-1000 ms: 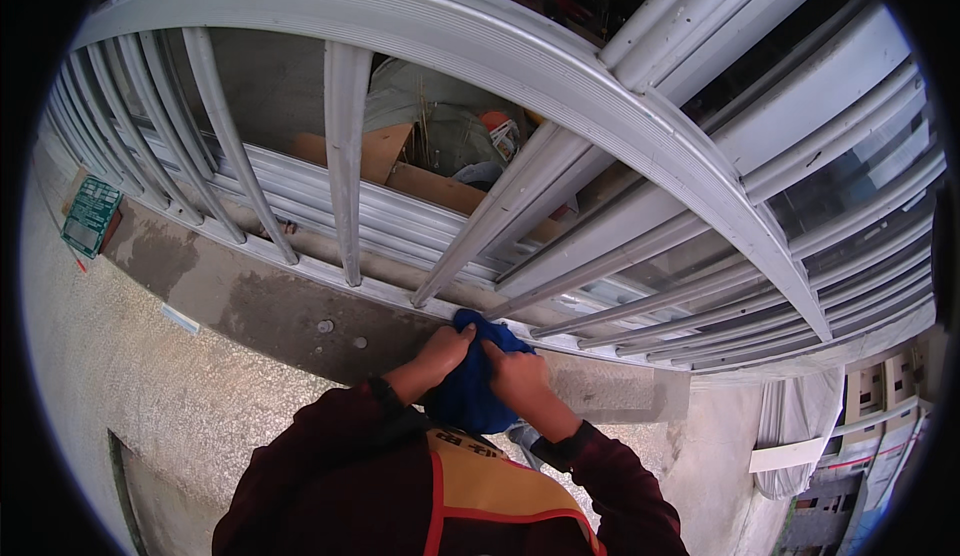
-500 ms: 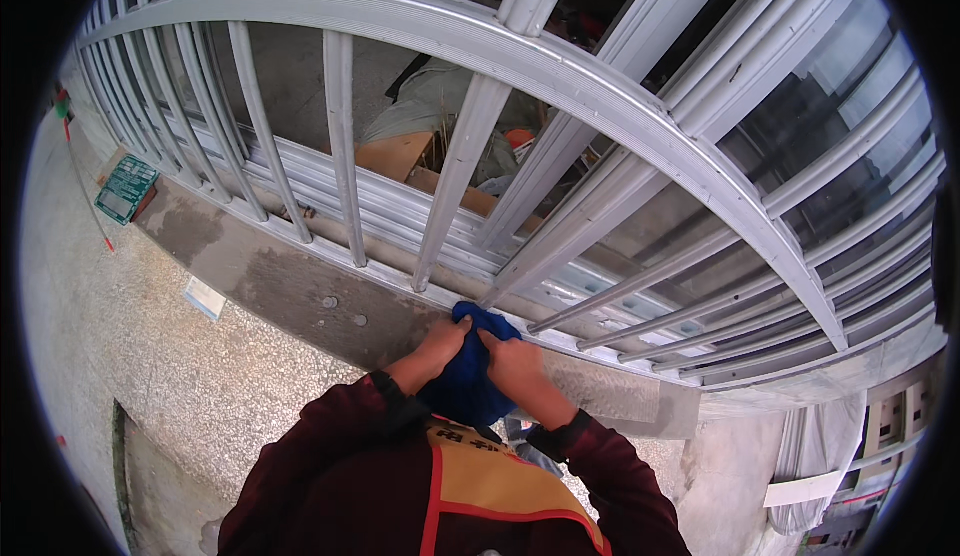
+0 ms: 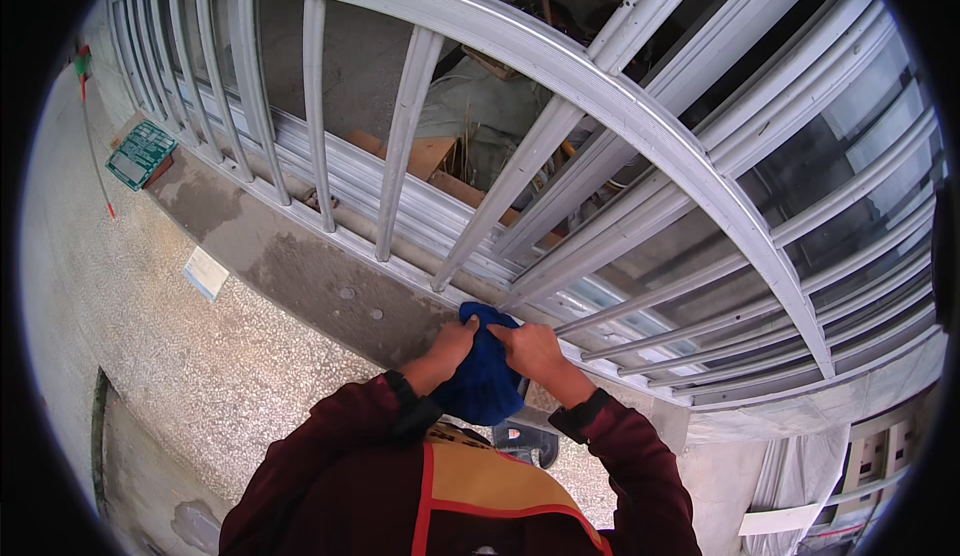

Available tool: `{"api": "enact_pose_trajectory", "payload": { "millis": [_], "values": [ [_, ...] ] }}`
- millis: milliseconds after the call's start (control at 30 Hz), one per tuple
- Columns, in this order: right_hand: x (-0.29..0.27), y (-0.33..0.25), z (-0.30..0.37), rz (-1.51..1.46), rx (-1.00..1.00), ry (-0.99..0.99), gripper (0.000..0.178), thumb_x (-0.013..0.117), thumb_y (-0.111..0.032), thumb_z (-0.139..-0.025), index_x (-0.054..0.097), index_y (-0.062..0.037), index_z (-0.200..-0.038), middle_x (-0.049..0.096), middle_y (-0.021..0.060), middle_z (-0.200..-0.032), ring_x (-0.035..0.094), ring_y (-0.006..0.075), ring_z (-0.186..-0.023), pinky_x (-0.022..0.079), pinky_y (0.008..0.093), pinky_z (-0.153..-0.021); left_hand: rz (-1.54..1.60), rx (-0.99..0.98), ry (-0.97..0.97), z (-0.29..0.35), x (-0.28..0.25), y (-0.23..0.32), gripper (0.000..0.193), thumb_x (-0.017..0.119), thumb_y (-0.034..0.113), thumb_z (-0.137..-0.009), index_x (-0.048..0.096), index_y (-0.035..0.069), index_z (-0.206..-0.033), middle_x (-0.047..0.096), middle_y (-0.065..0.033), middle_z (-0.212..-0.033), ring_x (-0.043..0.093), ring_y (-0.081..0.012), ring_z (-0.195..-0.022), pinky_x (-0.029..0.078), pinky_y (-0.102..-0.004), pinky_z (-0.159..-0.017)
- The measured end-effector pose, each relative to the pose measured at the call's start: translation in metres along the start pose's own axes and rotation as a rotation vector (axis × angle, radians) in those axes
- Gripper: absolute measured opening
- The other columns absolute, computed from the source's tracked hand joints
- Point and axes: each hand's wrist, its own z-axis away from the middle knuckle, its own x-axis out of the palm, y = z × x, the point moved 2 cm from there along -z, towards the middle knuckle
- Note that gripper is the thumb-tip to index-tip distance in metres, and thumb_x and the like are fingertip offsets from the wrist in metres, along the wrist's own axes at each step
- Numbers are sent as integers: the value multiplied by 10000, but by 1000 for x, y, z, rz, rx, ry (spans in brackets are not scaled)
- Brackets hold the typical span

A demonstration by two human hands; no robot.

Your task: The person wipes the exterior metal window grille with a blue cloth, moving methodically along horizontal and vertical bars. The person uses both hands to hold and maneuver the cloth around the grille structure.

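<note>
A blue cloth (image 3: 478,381) hangs between my two hands at the foot of the white metal window bars (image 3: 400,146). My left hand (image 3: 447,349) grips its left side, thumb on top. On the other side my right hand (image 3: 535,353) pinches the cloth near its upper edge, index finger pointing along it. The cloth's top end touches the lower rail of the bars, next to the wet grey ledge (image 3: 320,281). Folds of the cloth hide most of my fingertips.
A green box (image 3: 142,154) stands at the ledge's far left end, and a pale card (image 3: 206,273) lies on the speckled surface below. Behind the bars are cardboard pieces (image 3: 432,156) and grey sheeting. A draped whitish sheet (image 3: 795,476) hangs at the lower right.
The view has shifted, so the bars and ledge appear moved. Both hands keep hold of the cloth at the rail, my right hand now slightly farther from the left. A dark shoe shows below.
</note>
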Motion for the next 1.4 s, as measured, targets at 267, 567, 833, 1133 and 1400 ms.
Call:
{"api": "enact_pose_trajectory", "payload": {
  "millis": [267, 567, 833, 1133, 1400],
  "values": [
    [-4, -14, -16, -31, -32, 41, 442, 591, -112, -764, 682, -218, -1183, 664, 147, -694, 658, 340, -642, 515, 460, -555, 158, -43, 3, -1, -20, -3, 630, 443, 492, -975, 641, -95, -1090, 649, -326, -1054, 608, -467, -1046, 473, -461, -882],
    [17, -22, -32, -133, -100, 193, 399, 586, -103, -770, 700, -193, -1143, 644, 140, -643, 645, 337, -595, 499, 454, -520, 311, -89, -13, -16, -39, -24, 623, 497, 488, -960, 651, -111, -1040, 658, -321, -1006, 629, -455, -988, 477, -439, -845],
    [27, -32, -24, -200, -39, 216, 365, 590, -100, -798, 691, -171, -1141, 648, 133, -653, 639, 319, -575, 494, 439, -512, 257, -42, 2, 7, -44, -19, 598, 500, 482, -962, 654, -94, -999, 673, -288, -944, 650, -428, -915, 482, -454, -798],
    [35, -53, -25, -239, 58, 362, 329, 581, -78, -809, 690, -160, -1108, 654, 106, -663, 636, 310, -552, 486, 424, -480, -66, 74, -63, 10, -72, 3, 623, 426, 523, -977, 671, -48, -931, 658, -296, -924, 615, -477, -959, 470, -495, -820],
    [33, -84, -81, -263, 122, 269, 339, 579, -88, -810, 693, -166, -1120, 642, 146, -644, 643, 336, -574, 499, 463, -511, 176, 2, 82, -15, -117, -12, 582, 483, 482, -970, 665, -67, -904, 668, -277, -858, 660, -434, -858, 489, -451, -736]
  ]
}}
